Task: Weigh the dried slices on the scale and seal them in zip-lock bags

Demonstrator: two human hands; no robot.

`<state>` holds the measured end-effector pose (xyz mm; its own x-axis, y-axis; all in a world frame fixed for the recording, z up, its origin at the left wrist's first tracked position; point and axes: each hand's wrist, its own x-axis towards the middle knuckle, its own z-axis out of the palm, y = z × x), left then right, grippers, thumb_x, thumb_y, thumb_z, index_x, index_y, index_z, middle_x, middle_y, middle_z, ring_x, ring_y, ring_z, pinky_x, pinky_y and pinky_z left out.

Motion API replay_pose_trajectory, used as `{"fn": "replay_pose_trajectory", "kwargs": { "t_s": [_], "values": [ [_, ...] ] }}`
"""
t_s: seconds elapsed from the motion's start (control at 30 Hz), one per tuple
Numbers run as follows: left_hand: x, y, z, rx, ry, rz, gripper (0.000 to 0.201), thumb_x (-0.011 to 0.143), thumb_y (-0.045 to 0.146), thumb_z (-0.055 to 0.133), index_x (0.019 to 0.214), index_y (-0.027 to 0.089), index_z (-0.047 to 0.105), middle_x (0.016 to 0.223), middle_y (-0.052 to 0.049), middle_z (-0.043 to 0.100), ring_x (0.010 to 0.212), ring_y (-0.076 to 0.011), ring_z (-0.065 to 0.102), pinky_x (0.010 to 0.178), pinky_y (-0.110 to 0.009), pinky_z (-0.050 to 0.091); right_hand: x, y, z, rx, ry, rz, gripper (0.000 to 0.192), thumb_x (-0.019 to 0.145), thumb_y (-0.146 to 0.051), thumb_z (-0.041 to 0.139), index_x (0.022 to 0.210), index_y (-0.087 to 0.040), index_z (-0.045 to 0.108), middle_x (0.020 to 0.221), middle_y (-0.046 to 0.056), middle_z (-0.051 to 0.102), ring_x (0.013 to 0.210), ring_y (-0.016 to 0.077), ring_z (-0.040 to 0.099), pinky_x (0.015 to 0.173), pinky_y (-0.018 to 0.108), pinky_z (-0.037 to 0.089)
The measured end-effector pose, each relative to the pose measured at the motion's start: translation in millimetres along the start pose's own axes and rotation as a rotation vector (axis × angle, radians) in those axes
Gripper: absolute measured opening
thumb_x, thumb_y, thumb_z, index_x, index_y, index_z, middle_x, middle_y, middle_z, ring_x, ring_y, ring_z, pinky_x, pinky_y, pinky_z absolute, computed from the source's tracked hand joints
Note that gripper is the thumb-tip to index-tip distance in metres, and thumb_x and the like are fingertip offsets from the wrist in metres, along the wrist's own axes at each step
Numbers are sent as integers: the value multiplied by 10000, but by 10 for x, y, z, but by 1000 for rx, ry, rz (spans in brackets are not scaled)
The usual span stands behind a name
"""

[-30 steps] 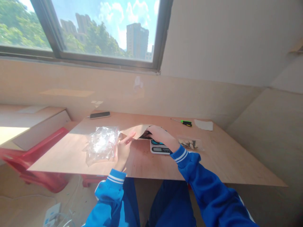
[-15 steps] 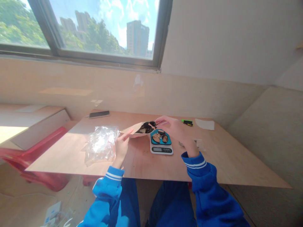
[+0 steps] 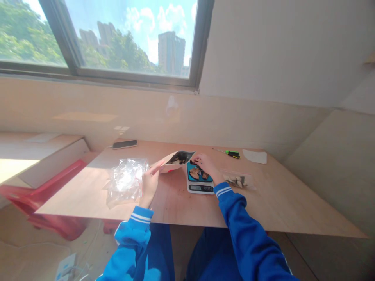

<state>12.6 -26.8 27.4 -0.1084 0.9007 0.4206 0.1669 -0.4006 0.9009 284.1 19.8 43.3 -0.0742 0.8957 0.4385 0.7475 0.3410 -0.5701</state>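
Observation:
My left hand (image 3: 150, 181) grips the side of an open tan pouch (image 3: 167, 159), tilted with its mouth to the right; dark pieces (image 3: 179, 157) show inside. To the right of it stands a small kitchen scale (image 3: 200, 189) with a blue top. Several dried brown slices (image 3: 194, 173) with dark rims, possibly dried mushroom, lie on that top. Over the scale's far edge, my right hand (image 3: 205, 164) pinches a dark dried slice (image 3: 192, 162) between its fingertips. The digits on the scale's display are too small to read.
A stack of clear plastic bags (image 3: 126, 181) lies left of my left hand. On the right are a clear bag of pale slices (image 3: 238, 181), a green-and-black screwdriver (image 3: 233, 153) and a white paper (image 3: 254, 156). A phone (image 3: 125, 144) rests at the back left.
My right hand has moved from the pouch's mouth down over the scale, carrying a dark slice. The pouch stays in my left hand. The clear bag on the right is now more visible.

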Motion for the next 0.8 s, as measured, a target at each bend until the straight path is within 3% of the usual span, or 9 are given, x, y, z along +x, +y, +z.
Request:
{"fn": "replay_pose_trajectory", "kwargs": {
  "t_s": [0.17,0.4,0.6,0.8],
  "values": [
    [29,-30,-52,3,-12,-2,298,870,326,567,1106,225,718,1163,-51,720,1140,-230,640,1024,-398,473,105,-2,74,-13,-39,-37,169,777,-129,665,644,-232,673,774,98,701,922,283,635,884,424,482],
    [37,-1,-40,-4,-8,-12,287,887,302,536,1097,242,722,1168,-40,719,1137,-225,640,1027,-396,464,-141,-22,-203,-5,80,-41,238,818,-126,477,850,-197,701,959,94,698,959,240,638,900,430,489],
    [23,3,-21,-14,1,-17,284,871,345,574,1090,243,724,1169,-45,718,1136,-241,640,1012,-405,474,-207,-397,-535,99,196,-55,236,883,-184,452,937,-199,681,992,69,705,956,208,652,858,362,503],
    [9,-9,-37,-29,-18,3,283,881,302,550,1095,239,723,1178,-33,714,1161,-223,627,1037,-388,460,-252,-750,-622,227,172,-106,196,900,-217,494,918,-216,689,973,45,718,956,198,658,864,346,506]
  ]
}}
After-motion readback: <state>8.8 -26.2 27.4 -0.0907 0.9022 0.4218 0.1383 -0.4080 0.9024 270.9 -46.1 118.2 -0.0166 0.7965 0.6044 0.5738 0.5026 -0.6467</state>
